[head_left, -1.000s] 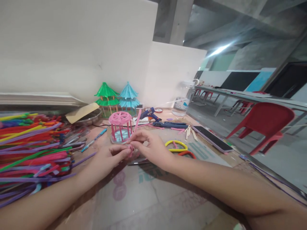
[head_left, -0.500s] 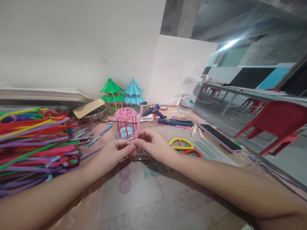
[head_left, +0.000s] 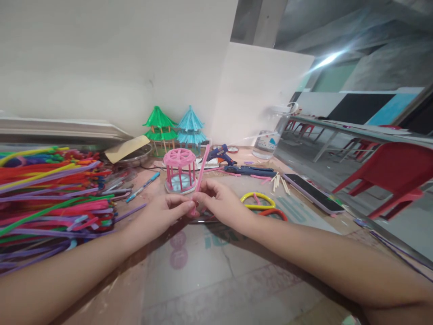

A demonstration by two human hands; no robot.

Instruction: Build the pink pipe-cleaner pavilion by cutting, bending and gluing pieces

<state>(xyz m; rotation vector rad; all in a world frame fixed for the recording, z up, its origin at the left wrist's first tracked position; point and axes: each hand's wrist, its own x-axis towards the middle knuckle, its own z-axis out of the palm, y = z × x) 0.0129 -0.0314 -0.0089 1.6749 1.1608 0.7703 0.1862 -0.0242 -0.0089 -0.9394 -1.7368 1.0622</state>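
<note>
A pink pipe cleaner (head_left: 202,168) stands slantwise between my two hands, its upper end leaning right. My left hand (head_left: 172,210) pinches it near its lower end. Thumb and fingers of my right hand (head_left: 219,201) close on it just beside the left fingertips. Right behind the hands sits a small pink pavilion frame (head_left: 179,158) with thin posts and a pale blue base. Farther back are a green two-tiered pavilion (head_left: 158,122) and a light blue one (head_left: 191,124). Scissors with yellow and orange handles (head_left: 259,206) lie by my right wrist, their blades hidden.
Bundled coloured pipe cleaners (head_left: 50,194) fill the left side. A blue pen (head_left: 142,187) lies beside them. Toward the back are a glue gun (head_left: 221,155), dark blue pliers (head_left: 250,171) and a clear plastic jug (head_left: 267,142). Short sticks (head_left: 277,181) and a phone (head_left: 313,193) lie on the right.
The pink pipe cleaner now leans farther to the right, and less of it shows below my fingers. Both hands keep their pinch. The view has shifted slightly.
</note>
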